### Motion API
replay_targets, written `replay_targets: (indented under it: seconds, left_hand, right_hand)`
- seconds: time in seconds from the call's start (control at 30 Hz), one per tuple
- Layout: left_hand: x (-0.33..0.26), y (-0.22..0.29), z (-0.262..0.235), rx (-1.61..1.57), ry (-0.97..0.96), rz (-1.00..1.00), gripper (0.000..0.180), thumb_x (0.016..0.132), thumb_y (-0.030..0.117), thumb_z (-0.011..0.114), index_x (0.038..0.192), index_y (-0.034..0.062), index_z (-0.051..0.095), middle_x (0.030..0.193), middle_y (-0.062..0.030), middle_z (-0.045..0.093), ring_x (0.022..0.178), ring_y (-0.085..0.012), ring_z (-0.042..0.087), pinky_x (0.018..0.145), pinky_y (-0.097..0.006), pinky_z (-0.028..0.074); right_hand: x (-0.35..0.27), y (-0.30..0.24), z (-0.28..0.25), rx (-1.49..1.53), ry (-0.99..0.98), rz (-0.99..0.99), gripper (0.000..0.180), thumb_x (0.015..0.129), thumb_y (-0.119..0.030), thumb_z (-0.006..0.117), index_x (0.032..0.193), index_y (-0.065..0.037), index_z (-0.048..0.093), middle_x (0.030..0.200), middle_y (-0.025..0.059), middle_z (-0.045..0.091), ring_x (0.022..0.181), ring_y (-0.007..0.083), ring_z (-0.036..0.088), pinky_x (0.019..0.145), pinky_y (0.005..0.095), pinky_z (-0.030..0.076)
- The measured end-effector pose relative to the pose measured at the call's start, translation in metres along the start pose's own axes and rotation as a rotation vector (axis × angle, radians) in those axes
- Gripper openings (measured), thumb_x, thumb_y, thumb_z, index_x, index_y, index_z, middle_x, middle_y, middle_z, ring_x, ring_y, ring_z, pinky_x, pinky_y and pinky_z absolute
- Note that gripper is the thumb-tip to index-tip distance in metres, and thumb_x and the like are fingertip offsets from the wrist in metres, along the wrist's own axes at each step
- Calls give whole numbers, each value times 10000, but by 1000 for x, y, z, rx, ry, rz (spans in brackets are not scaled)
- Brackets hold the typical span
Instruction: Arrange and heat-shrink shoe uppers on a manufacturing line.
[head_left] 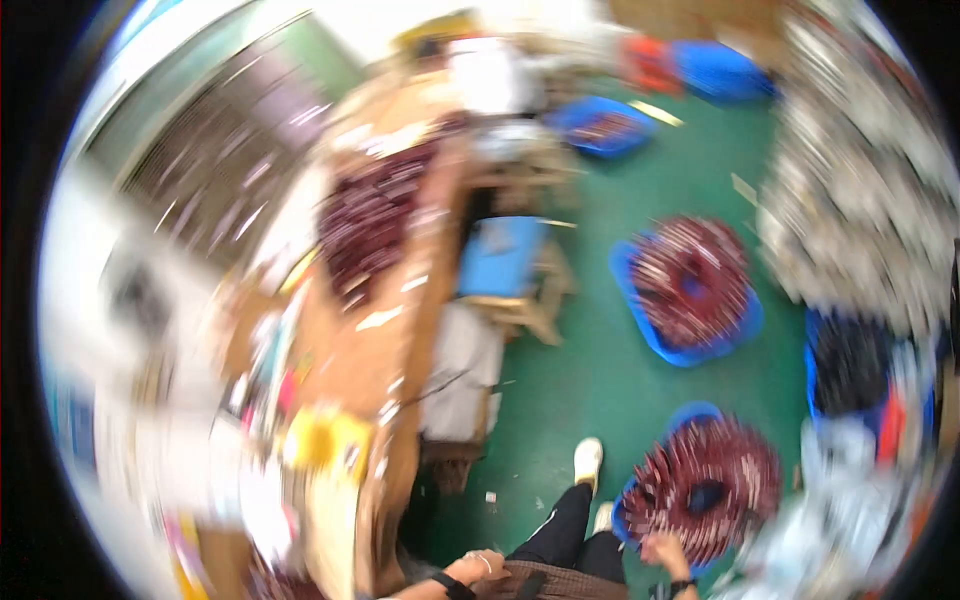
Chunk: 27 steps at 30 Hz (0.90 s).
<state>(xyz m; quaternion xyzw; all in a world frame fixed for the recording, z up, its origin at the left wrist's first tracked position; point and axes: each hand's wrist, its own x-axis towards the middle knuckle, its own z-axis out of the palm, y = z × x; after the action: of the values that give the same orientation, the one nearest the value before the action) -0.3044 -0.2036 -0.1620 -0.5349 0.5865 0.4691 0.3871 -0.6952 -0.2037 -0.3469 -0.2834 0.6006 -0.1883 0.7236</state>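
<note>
A green floor (600, 370) is running between a long wooden bench (400, 300) on the left, cluttered with dark red parts, and blue basins on the right. The lane between them is lying open. The right hand (665, 550) is reaching to the near rim of the nearest basin of dark red parts (710, 490), its grip blurred beyond telling. The left hand (480, 568) is resting loosely curled beside the bench's near corner.

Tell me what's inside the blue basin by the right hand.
The basin holds dark red, thin pieces fanned in a ring with a dark hole in the middle. The right hand touches their near edge. The pile covers the basin's bottom; blur hides what the pieces are.
</note>
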Motion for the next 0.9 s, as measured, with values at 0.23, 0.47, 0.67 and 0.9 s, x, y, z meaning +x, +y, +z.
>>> replay_targets:
  seconds: [0.23,0.47,0.67,0.9]
  left_hand:
    - [-109,-30,176,-825,542,-319,414,846,437,542,961,68,691,954,-184,668,934,-369,624,810,-448,494]
    - [-139,2,354,-1432,679,-597,454,852,457,513,1048,78,669,1050,-190,643,1001,-356,597,889,-414,459]
    - [-157,-26,472,-1701,613,-621,506,845,492,480,1047,69,670,1061,-188,638,1025,-351,587,921,-405,437]
    - [-220,-134,539,-1736,964,-961,508,840,464,556,1083,26,646,1072,-213,627,1031,-371,581,908,-411,458]
  right_hand:
    - [-21,-93,51,-599,-643,180,280,841,-268,610,958,-17,652,818,102,682,642,203,668,479,271,499]
    - [9,-158,223,-1322,-650,-21,191,785,40,511,875,27,678,750,137,678,592,202,668,491,278,535]
    - [-62,-132,433,-1515,-793,-404,155,840,-114,579,850,-23,703,732,64,679,648,136,665,535,269,516]
    - [-178,-66,601,-1651,-1205,-599,320,877,-295,595,914,12,677,759,79,684,714,140,664,650,282,506]
